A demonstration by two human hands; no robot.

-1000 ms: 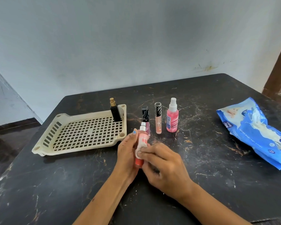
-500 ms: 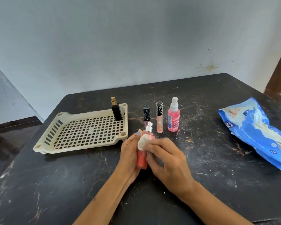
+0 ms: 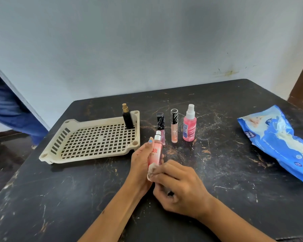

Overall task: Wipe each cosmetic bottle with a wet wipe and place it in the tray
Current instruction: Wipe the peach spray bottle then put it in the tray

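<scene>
My left hand (image 3: pixel 140 159) grips an upright orange-pink spray bottle (image 3: pixel 155 151) with a silver neck, just in front of the tray's right corner. My right hand (image 3: pixel 178 186) pinches a crumpled wet wipe (image 3: pixel 151 171) against the bottle's lower part. The cream perforated tray (image 3: pixel 94 154) lies to the left with a black bottle with a gold top (image 3: pixel 127 117) standing in its far right corner. Behind my hands stand a black-capped gloss tube (image 3: pixel 161 124), a peach gloss tube (image 3: pixel 174 126) and a pink spray bottle (image 3: pixel 189 124).
A blue wet-wipe pack (image 3: pixel 276 142) lies at the table's right side. The dark marbled table (image 3: pixel 59 198) ends at a grey wall behind. A person's blue-clad leg (image 3: pixel 9 109) shows at the far left beyond the table.
The wipe has slid from the top of the bottle down to its lower part, uncovering the label. A blue-clad leg has come into view at the left.
</scene>
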